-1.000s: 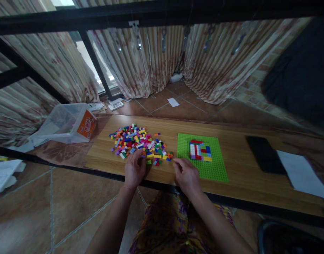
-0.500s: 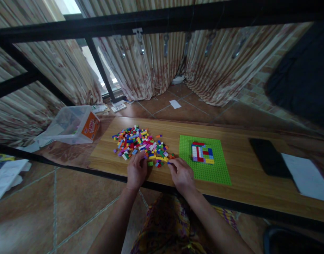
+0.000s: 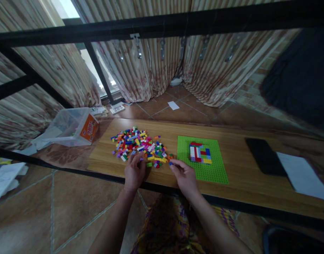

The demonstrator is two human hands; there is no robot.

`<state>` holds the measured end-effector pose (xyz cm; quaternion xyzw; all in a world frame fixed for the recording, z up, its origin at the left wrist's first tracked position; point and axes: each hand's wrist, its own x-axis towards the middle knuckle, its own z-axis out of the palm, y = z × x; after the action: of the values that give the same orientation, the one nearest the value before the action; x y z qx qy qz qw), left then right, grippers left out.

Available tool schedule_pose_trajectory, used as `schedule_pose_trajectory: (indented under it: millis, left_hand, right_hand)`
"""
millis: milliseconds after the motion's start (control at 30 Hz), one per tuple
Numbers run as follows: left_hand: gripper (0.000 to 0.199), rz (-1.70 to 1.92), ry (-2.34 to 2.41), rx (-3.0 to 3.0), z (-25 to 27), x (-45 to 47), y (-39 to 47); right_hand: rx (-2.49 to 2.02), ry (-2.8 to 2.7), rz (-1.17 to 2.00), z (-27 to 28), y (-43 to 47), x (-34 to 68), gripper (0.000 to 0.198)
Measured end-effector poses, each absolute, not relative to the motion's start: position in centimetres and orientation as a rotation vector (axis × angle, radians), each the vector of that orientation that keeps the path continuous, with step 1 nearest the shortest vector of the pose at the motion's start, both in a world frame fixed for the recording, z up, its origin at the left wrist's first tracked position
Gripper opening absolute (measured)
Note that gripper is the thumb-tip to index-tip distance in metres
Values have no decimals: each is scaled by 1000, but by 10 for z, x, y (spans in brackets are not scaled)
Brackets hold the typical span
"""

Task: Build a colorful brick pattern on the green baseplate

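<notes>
A heap of small toy building bricks (image 3: 136,141) in many colours lies on the wooden board. At its near edge, my left hand (image 3: 135,172) is closed, with a small purple brick (image 3: 141,159) showing at the thumb and fingertips. My right hand (image 3: 185,175) pinches a small blue brick (image 3: 170,163) between thumb and forefinger, just right of the heap. Beyond that hand lies a green studded baseplate (image 3: 214,173). It bears a flat block of joined bricks (image 3: 200,153) in red, white, blue, yellow and light purple.
A clear plastic box (image 3: 69,123) with an orange label stands to the left. Right of the baseplate lie a dark flat object (image 3: 264,157) and a white sheet (image 3: 304,174). A black rail (image 3: 156,26) crosses above the far side, before striped curtains.
The view has shifted slightly. My right hand has opened its pose a little while keeping the blue brick at its fingertips. The purple brick at my left fingertips now shows more plainly.
</notes>
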<state>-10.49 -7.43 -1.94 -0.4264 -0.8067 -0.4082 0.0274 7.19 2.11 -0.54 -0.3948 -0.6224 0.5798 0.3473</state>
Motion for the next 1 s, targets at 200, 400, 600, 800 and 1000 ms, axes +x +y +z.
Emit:
schedule_pose_trajectory:
  millis: [200, 400, 600, 800, 1000]
  left_hand:
    - [15, -1567, -2524, -1145, -9, -103, -80]
    - [24, -2523, -2509, -820, 15, -63, -77]
    - [24, -2906, -2448, -709, 39, -28, -69]
    - [19, -2858, -2480, -764, 46, -22, -64]
    - [17, -2846, -2452, -779, 44, -20, -64]
  right_hand:
    - [-1004, -1286, 1787, 3, 21, 72, 26]
    - [-993, -1194, 1891, 8, 15, 72, 27]
    - [-947, -1334, 1764, 26, 13, 72, 20]
    - [-896, -1459, 1661, 36, 10, 76, 16]
    - [-872, -1470, 1645, 36, 10, 79, 15]
